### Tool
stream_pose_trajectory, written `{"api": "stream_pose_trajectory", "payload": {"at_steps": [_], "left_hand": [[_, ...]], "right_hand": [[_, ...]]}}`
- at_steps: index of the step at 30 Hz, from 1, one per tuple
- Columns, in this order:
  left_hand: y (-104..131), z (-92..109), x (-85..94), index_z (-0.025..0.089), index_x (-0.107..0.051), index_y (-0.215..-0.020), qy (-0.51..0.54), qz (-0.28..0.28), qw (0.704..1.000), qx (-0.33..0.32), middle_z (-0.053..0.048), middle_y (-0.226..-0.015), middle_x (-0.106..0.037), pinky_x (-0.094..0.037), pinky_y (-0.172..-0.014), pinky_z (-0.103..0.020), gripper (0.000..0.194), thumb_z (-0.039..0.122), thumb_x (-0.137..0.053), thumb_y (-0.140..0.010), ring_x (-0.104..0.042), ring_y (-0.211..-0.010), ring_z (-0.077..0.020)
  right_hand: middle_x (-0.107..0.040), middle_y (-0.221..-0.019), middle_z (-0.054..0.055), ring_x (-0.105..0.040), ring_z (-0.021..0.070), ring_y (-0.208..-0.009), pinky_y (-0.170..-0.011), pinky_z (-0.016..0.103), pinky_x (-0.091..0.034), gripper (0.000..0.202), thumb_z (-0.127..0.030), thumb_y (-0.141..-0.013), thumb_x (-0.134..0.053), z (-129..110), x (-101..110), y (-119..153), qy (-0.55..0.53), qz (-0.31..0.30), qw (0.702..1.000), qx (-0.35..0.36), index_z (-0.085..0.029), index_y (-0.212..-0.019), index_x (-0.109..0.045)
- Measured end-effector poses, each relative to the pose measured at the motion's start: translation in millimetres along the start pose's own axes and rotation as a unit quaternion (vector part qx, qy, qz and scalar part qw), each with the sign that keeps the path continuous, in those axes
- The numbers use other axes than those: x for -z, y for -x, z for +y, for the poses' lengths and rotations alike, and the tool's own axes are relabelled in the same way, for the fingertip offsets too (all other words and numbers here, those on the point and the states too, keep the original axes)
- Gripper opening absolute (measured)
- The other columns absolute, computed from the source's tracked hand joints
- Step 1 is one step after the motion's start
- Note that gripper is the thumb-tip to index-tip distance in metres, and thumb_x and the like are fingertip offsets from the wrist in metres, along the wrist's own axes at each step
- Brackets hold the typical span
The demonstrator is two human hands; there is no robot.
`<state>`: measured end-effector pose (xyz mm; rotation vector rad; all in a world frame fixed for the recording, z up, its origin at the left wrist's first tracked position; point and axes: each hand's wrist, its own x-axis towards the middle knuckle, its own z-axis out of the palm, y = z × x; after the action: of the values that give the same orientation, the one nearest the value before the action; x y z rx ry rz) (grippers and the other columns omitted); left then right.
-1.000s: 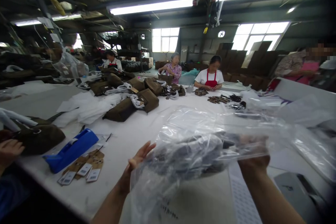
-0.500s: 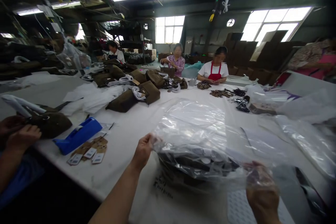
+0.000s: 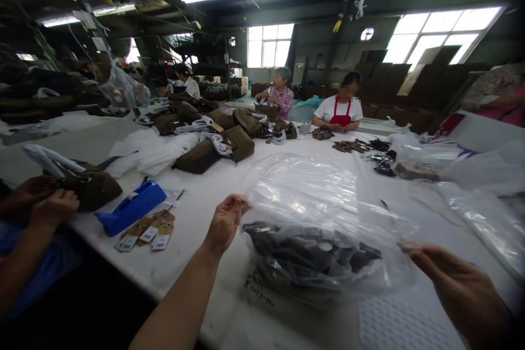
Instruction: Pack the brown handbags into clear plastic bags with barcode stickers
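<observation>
A clear plastic bag (image 3: 303, 186) lies on the white table in front of me, with a dark handbag (image 3: 311, 257) inside its near part. My left hand (image 3: 225, 221) pinches the plastic at its left edge, fingers closed. At the right edge, my right hand (image 3: 455, 279) grips the plastic between thumb and fingertips. The film is spread between the two hands, over the handbag. Handwritten marks (image 3: 259, 290) show on the table just left of the handbag.
A blue tape dispenser (image 3: 133, 208) and tags (image 3: 150, 229) lie to the left. A neighbour's hands (image 3: 53, 202) handle an olive bag (image 3: 90, 188). Several olive bags (image 3: 221, 147) are piled farther back. More clear plastic bags (image 3: 479, 224) lie at right; co-workers sit across the table.
My right hand has moved outward to the right and slightly up, drawing the plastic's edge with it. My left hand has risen a little. The view has shifted slightly left.
</observation>
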<state>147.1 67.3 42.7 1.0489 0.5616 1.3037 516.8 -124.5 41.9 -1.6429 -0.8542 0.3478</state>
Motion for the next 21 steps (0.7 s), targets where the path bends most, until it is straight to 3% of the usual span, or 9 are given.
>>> {"api": "stream_pose_trajectory", "payload": {"at_steps": [5,7,9,11,13,15,17,19,21], "left_hand": [[-10.8,26.7,-1.9,0.028,-0.062,-0.092,0.106,0.012,0.993,-0.057,0.002,-0.097,-0.063,-0.045,-0.09,-0.039,0.035,0.054,-0.067,-0.07,-0.058,-0.091,-0.0172],[-7.1,43.1,-9.1,0.029,-0.061,-0.107,-0.006,-0.032,0.99,-0.139,-0.003,-0.122,-0.056,-0.035,-0.101,-0.043,0.063,0.058,-0.076,-0.053,-0.047,-0.115,-0.026],[-6.7,59.7,-23.2,0.025,-0.063,-0.108,-0.146,-0.117,0.968,-0.17,-0.006,-0.127,-0.054,-0.015,-0.111,-0.046,0.078,0.042,-0.088,-0.036,-0.031,-0.129,-0.0335],[-15.2,73.1,-39.9,0.024,-0.068,-0.098,-0.23,-0.211,0.943,-0.115,-0.008,-0.116,-0.062,0.003,-0.111,-0.051,0.071,0.022,-0.09,-0.03,-0.026,-0.132,-0.0372],[-34.3,82.1,-50.8,0.025,-0.07,-0.09,-0.259,-0.288,0.92,-0.058,-0.008,-0.098,-0.069,0.008,-0.108,-0.055,0.059,0.011,-0.087,-0.035,-0.039,-0.124,-0.0383],[-60.4,88.7,-48.7,0.027,-0.071,-0.077,-0.315,-0.37,0.87,-0.079,-0.003,-0.075,-0.071,0.008,-0.109,-0.054,0.041,0.008,-0.083,-0.044,-0.057,-0.102,-0.0339],[-86.7,96.3,-33.4,0.029,-0.069,-0.064,-0.408,-0.466,0.773,-0.137,0.002,-0.058,-0.066,0.003,-0.111,-0.051,0.024,0.009,-0.079,-0.054,-0.063,-0.079,-0.0258],[-107.2,106.6,-11.5,0.028,-0.069,-0.063,-0.489,-0.521,0.675,-0.184,0.004,-0.063,-0.067,-0.007,-0.111,-0.049,0.017,0.012,-0.076,-0.061,-0.063,-0.081,-0.0215],[-118.4,118.6,7.9,0.026,-0.07,-0.067,-0.542,-0.512,0.624,-0.233,0.004,-0.087,-0.07,-0.018,-0.11,-0.044,0.013,0.016,-0.076,-0.061,-0.059,-0.101,-0.0215]], "right_hand": [[-0.06,-0.069,-0.003,-0.06,0.0157,-0.07,-0.092,0.039,-0.045,0.03,-0.046,-0.064,-0.073,-15.4,-0.3,-23.4,-0.177,0.158,0.971,0.004,-0.024,-0.074,-0.057],[-0.063,-0.076,-0.001,-0.061,0.0146,-0.076,-0.087,0.033,-0.047,0.031,-0.047,-0.068,-0.07,-20.3,0.2,-26.0,-0.209,0.12,0.97,0.016,-0.022,-0.076,-0.054],[-0.064,-0.079,0.0,-0.062,0.0152,-0.081,-0.082,0.03,-0.048,0.032,-0.045,-0.07,-0.07,-29.5,1.3,-26.8,-0.189,0.058,0.979,0.039,-0.021,-0.078,-0.05],[-0.062,-0.074,-0.003,-0.062,0.015,-0.075,-0.074,0.029,-0.05,0.038,-0.039,-0.065,-0.075,-43.8,5.3,-29.6,-0.156,0.01,0.986,0.063,-0.022,-0.08,-0.046],[-0.058,-0.068,-0.006,-0.059,0.0132,-0.065,-0.063,0.025,-0.048,0.048,-0.033,-0.059,-0.08,-59.8,13.8,-36.0,-0.117,-0.038,0.99,0.068,-0.023,-0.091,-0.046],[-0.055,-0.063,-0.007,-0.052,0.0107,-0.056,-0.052,0.021,-0.042,0.056,-0.032,-0.058,-0.081,-72.7,26.1,-45.0,-0.061,-0.108,0.991,0.045,-0.022,-0.103,-0.049],[-0.051,-0.056,-0.007,-0.045,0.0087,-0.05,-0.047,0.02,-0.035,0.045,-0.034,-0.061,-0.079,-78.7,38.2,-53.5,0.016,-0.168,0.986,0.008,-0.018,-0.097,-0.058],[-0.052,-0.058,-0.005,-0.046,0.0086,-0.053,-0.05,0.021,-0.036,0.029,-0.037,-0.062,-0.077,-77.3,44.8,-58.8,0.063,-0.175,0.982,0.007,-0.015,-0.073,-0.062],[-0.061,-0.075,0.0,-0.054,0.0112,-0.067,-0.061,0.023,-0.043,0.031,-0.039,-0.062,-0.077,-71.2,42.4,-60.0,0.034,-0.145,0.988,0.037,-0.015,-0.06,-0.058]]}}
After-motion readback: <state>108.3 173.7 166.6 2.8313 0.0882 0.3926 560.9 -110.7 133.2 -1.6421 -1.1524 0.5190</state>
